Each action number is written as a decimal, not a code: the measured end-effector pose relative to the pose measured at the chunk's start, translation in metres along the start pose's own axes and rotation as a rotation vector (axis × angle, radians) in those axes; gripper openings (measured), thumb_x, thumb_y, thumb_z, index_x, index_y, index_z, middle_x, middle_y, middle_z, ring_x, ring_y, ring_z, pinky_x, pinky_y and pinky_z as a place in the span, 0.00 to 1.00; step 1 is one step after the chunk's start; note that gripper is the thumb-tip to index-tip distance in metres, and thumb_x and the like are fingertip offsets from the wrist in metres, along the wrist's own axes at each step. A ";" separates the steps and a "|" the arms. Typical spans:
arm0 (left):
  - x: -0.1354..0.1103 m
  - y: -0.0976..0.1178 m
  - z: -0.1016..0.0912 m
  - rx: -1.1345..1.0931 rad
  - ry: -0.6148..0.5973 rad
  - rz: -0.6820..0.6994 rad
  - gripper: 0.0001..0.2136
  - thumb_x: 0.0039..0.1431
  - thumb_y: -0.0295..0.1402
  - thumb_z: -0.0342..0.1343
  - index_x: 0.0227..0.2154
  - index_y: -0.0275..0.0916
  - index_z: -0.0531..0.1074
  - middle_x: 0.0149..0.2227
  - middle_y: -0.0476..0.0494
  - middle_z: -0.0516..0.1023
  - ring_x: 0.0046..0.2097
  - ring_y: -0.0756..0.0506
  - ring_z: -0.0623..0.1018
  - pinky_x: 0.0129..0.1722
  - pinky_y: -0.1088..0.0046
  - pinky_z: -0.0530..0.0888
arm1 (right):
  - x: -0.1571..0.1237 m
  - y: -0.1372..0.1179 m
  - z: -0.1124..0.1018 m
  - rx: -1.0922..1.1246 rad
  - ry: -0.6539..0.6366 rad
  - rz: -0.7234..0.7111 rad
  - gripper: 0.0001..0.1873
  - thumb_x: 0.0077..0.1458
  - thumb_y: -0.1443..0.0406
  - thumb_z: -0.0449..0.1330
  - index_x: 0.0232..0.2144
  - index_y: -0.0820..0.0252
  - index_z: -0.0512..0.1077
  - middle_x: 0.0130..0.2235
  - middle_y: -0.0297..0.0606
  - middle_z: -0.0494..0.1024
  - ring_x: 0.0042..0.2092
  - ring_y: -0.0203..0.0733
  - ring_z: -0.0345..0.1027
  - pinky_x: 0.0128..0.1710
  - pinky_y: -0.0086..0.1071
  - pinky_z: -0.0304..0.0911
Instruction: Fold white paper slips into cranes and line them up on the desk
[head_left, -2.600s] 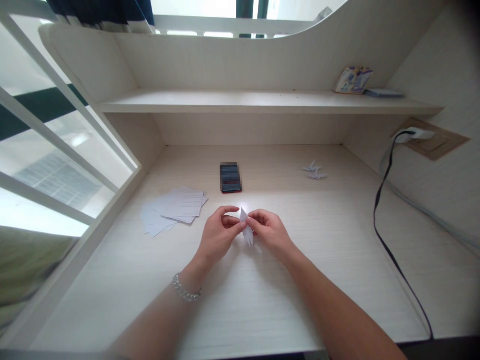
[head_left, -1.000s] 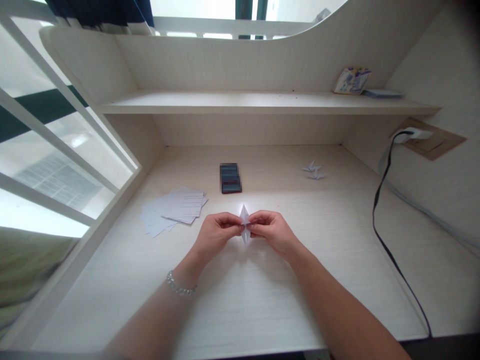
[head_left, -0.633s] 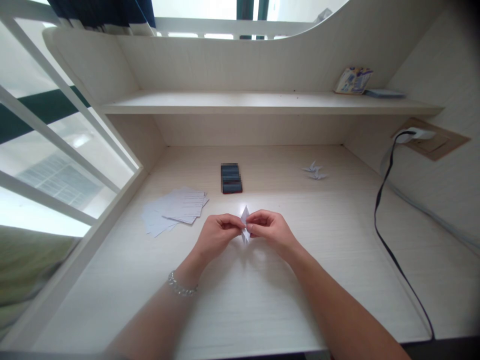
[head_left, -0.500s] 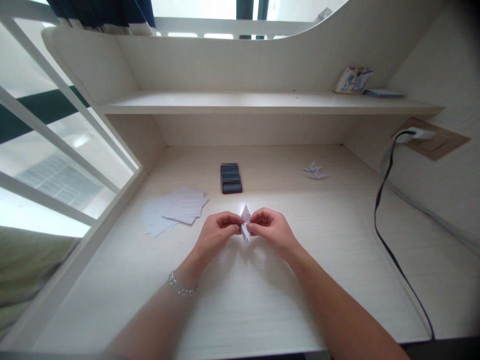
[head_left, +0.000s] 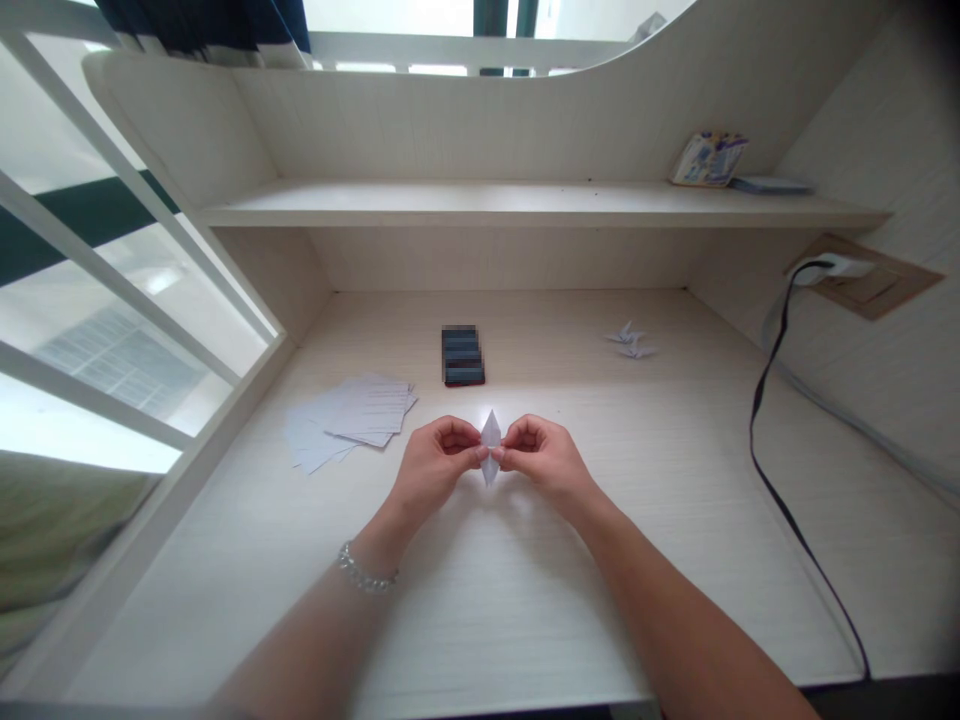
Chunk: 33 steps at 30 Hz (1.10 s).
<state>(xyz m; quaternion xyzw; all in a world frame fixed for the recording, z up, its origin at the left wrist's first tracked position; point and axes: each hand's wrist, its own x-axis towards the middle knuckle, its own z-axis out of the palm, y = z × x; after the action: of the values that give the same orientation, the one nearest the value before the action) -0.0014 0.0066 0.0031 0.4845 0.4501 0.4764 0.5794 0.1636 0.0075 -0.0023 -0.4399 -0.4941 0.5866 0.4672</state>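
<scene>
A small piece of folded white paper, shaped like a narrow diamond, is held upright between my two hands over the desk. My left hand pinches its left edge between thumb and fingers. On the opposite edge, my right hand grips it the same way, the thumbs close together near the middle. Fingertips hide part of the paper's centre. To the left lie several loose white paper sheets, some with printed lines. Folded paper cranes rest at the back right of the desk.
Behind my hands lies a dark phone-like rectangle, its face blurred. A black cable runs from the wall socket down the right side of the desk. A raised shelf spans the back, holding a small colourful packet.
The lower end of the folded paper, split into points before, now shows as one flat point. My left thumb has shifted slightly inward; both hands keep their grip.
</scene>
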 end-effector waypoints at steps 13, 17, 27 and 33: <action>-0.002 -0.006 0.004 0.081 0.083 0.053 0.12 0.41 0.27 0.64 0.30 0.36 0.68 0.27 0.49 0.74 0.31 0.51 0.75 0.32 0.76 0.72 | 0.000 0.002 0.002 0.000 0.004 -0.063 0.10 0.41 0.67 0.65 0.26 0.60 0.66 0.27 0.31 0.69 0.29 0.34 0.63 0.29 0.28 0.59; -0.002 -0.007 0.005 0.075 0.088 0.061 0.12 0.42 0.27 0.64 0.30 0.36 0.67 0.26 0.49 0.74 0.30 0.51 0.75 0.32 0.76 0.72 | 0.000 0.001 0.004 -0.009 0.000 -0.068 0.10 0.42 0.67 0.65 0.27 0.60 0.67 0.28 0.32 0.70 0.31 0.35 0.64 0.31 0.29 0.61; -0.002 -0.008 0.007 0.008 0.184 0.078 0.15 0.41 0.29 0.65 0.30 0.37 0.65 0.27 0.47 0.76 0.31 0.49 0.77 0.34 0.72 0.73 | 0.001 0.006 0.006 0.022 0.004 -0.066 0.14 0.44 0.65 0.64 0.35 0.58 0.66 0.29 0.33 0.72 0.33 0.38 0.68 0.33 0.31 0.65; -0.001 -0.010 0.008 0.019 0.231 0.142 0.14 0.41 0.30 0.65 0.29 0.36 0.67 0.27 0.48 0.75 0.32 0.48 0.77 0.34 0.73 0.74 | -0.002 0.005 0.009 -0.225 0.158 -0.224 0.04 0.47 0.64 0.62 0.28 0.58 0.72 0.31 0.36 0.75 0.34 0.39 0.69 0.33 0.32 0.65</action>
<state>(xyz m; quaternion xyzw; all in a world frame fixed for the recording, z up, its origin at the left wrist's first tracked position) 0.0077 0.0039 -0.0059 0.4625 0.4830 0.5647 0.4838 0.1543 0.0033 -0.0063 -0.4764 -0.5643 0.4353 0.5150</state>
